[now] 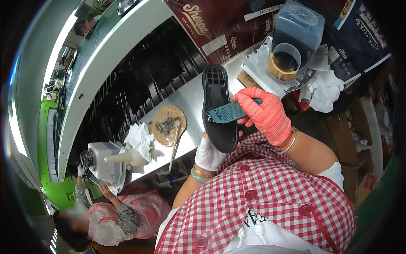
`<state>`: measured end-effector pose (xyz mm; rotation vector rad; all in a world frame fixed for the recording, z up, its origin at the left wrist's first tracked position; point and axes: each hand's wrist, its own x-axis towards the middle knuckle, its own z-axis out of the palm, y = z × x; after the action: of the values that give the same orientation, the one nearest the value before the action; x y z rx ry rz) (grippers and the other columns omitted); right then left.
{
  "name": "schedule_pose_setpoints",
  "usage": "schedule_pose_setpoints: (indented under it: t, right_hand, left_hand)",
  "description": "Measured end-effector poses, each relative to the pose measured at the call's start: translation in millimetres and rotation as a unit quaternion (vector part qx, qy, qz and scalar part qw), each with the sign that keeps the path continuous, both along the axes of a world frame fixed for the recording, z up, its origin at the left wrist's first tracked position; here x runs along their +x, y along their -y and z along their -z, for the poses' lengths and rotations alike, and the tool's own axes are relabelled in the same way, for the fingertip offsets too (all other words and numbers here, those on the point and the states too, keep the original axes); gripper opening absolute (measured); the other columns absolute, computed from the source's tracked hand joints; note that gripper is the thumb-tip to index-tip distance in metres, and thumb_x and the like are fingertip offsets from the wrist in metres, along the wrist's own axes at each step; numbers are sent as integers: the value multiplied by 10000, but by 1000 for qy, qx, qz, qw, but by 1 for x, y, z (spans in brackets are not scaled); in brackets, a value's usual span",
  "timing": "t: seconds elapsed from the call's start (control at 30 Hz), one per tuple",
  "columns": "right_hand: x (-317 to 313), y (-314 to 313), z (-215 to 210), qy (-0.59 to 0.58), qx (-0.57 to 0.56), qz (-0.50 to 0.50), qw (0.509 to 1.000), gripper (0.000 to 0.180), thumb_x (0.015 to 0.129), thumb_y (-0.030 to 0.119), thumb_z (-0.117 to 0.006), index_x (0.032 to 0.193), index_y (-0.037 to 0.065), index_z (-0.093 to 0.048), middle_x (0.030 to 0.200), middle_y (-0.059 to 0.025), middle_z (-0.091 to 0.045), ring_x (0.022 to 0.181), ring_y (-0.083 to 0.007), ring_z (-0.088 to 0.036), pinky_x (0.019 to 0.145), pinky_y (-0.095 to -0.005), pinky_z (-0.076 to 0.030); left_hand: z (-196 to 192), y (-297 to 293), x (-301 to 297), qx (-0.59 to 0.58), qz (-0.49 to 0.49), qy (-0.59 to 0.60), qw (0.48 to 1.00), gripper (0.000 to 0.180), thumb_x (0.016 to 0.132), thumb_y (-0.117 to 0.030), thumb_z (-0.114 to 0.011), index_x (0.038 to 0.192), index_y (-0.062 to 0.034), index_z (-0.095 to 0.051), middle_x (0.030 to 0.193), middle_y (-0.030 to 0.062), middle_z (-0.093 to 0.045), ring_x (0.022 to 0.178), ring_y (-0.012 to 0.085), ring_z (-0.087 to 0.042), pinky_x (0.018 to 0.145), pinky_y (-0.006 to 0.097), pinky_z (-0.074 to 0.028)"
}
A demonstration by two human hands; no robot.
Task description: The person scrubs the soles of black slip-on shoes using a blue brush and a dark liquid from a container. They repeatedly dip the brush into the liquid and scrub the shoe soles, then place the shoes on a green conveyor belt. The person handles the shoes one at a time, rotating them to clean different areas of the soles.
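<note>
Black shoe sole (pixel 223 137): held in front of wearer's checked apron (pixel 275 190), gridded heel end pointing away, over metal bench (pixel 192 95). Left hand (pixel 210 155), white-gloved, gripping sole from beneath, near toe end. Right hand (pixel 263 113), coral-gloved, closed around dark end of flat blue textured tool (pixel 228 113). Tool's far end across sole's middle; firm contact cannot be confirmed. Wooden stick (pixel 174 150) resting on round brown disc (pixel 178 113), left of sole.
</note>
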<state>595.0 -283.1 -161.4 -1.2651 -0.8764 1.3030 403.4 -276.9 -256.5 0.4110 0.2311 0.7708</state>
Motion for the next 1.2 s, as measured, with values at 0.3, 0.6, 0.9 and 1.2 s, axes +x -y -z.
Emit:
schedule_pose_setpoints:
  t: [0.3,0.6,0.9,1.2]
  right_hand:
    - [-11,17,0,26,-26,-61,997,229,897,194,-559,996,4,-638,776,-53,-632,616,-89,-614,523,-199,-483]
    - [-18,15,3,30,-38,-177,983,241,915,183,-547,1046,-6,-618,916,-83,-645,765,-98,-618,636,-219,-529]
    - [-39,-21,-9,61,-88,-313,944,290,898,237,-564,1056,-3,-599,823,-60,-632,583,-85,-568,545,-213,-469]
    - [-68,-49,7,89,-69,-315,942,283,828,236,-643,975,-5,-648,767,-70,-635,538,-101,-558,530,-226,-457]
  left_hand:
    - [8,-3,-1,-14,-33,13,999,630,917,-536,-378,1341,-69,-377,1281,135,-493,1065,271,-562,796,395,-529]
    - [-8,0,-5,-73,-104,-164,978,594,919,-561,-315,1251,-98,-485,1139,82,-594,942,228,-606,686,349,-496]
    - [10,-18,-42,-116,20,-123,985,566,934,-536,-283,1161,-74,-520,929,171,-640,650,312,-638,381,292,-440]
    - [12,-44,-88,151,59,-281,946,485,806,-56,-573,1269,-44,-428,1006,156,-632,742,249,-659,484,301,-529]
